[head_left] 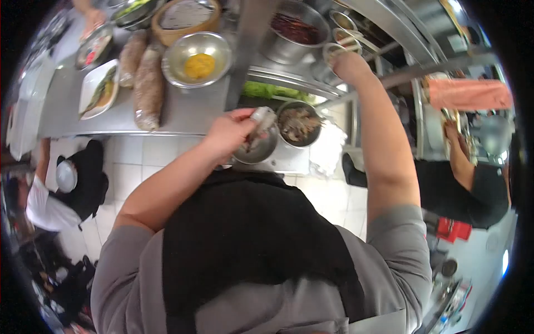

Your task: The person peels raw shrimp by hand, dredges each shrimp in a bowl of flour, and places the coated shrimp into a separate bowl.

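Observation:
My left hand (pixel 231 132) is closed on a pale, greyish piece of food (pixel 262 123), which looks like shrimp, above a metal bowl (pixel 258 150). Right beside that bowl stands another metal bowl (pixel 318 136) filled with greyish-brown pieces like shrimp. Stretched forward to the upper right, my right hand (pixel 350 67) is closed at a small round container (pixel 329 51) on the metal shelf. Its fingertips are hidden, so what it grips cannot be made out. Green leaves (pixel 272 90) lie behind the two bowls.
On the steel counter (pixel 183 114) are a bowl of yellow food (pixel 199 64), two wrapped rolls (pixel 148 92) and a white plate (pixel 90 83). A large pot (pixel 295 47) stands ahead. A co-worker's hand (pixel 93 21) is at the upper left; other people stand at both sides.

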Motion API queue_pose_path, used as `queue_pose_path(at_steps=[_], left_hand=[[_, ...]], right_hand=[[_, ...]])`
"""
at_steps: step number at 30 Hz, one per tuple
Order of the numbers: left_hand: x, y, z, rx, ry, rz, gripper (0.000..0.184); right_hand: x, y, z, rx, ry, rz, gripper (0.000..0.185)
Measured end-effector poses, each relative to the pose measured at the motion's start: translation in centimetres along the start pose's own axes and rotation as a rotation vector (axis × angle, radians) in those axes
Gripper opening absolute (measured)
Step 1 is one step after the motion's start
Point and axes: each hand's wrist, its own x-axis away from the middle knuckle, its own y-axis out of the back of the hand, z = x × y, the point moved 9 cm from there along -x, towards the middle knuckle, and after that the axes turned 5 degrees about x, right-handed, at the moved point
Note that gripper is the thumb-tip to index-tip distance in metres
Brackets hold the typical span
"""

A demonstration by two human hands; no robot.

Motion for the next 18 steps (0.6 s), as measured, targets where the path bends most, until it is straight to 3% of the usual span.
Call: queue_pose_path(at_steps=[2,5,8,10,13,14,15,16,17,18], left_hand=[[0.8,-0.3,-0.6,0.044,-0.012,-0.007,0.034],[1.1,-0.3,-0.6,0.133,0.015,-0.039,0.033],[-0.6,0.6,0.8,-0.004,0.009,0.005,0.037],[1.5,0.2,-2.0,-0.127,0.044,-0.105,0.037],[1.1,0.7,-2.1,-0.151,-0.021,-0.111,0.033],[0.6,0.1,-1.7,-0.180,-0.020,-0.094,0.031],[-0.1,-0.4,-1.1,-0.075,-0.069,-0.051,0.033],[-0.1,-0.7,-1.4,-0.080,-0.054,-0.089,0.035],[0.2,-1.4,-1.8,-0.083,-0.054,-0.035,0.035],[-0.7,-1.6,-0.7,-0.032,-0.056,0.005,0.035]], right_hand=[[-1.7,-2.6,-0.1,-0.009,0.104,0.060,0.023],[-1.0,-0.5,1.4,0.088,0.148,0.114,0.024],[-2.7,-2.7,-0.3,0.054,0.095,0.065,0.026],[-1.2,0.8,0.5,0.053,0.113,-0.010,0.027],[1.8,5.3,-0.8,-0.268,-0.103,-0.182,0.028],[4.2,7.5,0.8,-0.435,-0.098,-0.165,0.025],[5.6,7.3,1.7,-0.833,-0.071,-0.193,0.022],[6.7,6.9,4.0,-1.047,-0.018,-0.044,0.015],[8.9,9.7,7.4,-1.010,0.160,-0.175,0.013],[10.5,9.6,10.1,-1.119,0.124,-0.051,0.013]])
